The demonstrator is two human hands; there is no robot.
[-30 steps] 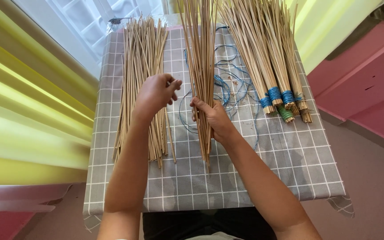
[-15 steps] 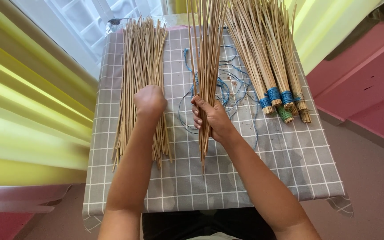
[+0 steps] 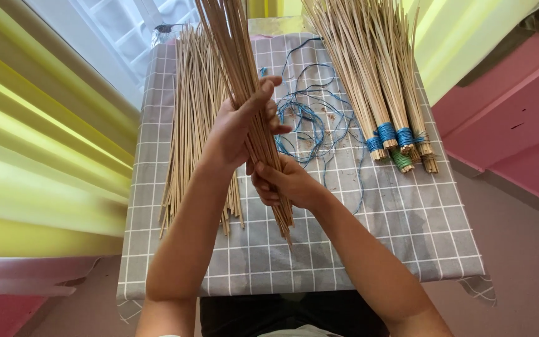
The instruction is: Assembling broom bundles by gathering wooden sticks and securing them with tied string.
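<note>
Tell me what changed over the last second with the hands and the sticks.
The left hand left the loose pile of sticks and moved over to grip the bundle of sticks above the right hand, which kept its hold lower down. The tied bundles, blue cord and checked cloth stayed put.

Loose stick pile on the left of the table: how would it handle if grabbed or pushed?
The loose sticks look thin, straight and unbound, so they would probably scatter or roll apart when pushed. Likely light and springy. The bundle in the left hand and right hand stays together only by grip.
</note>
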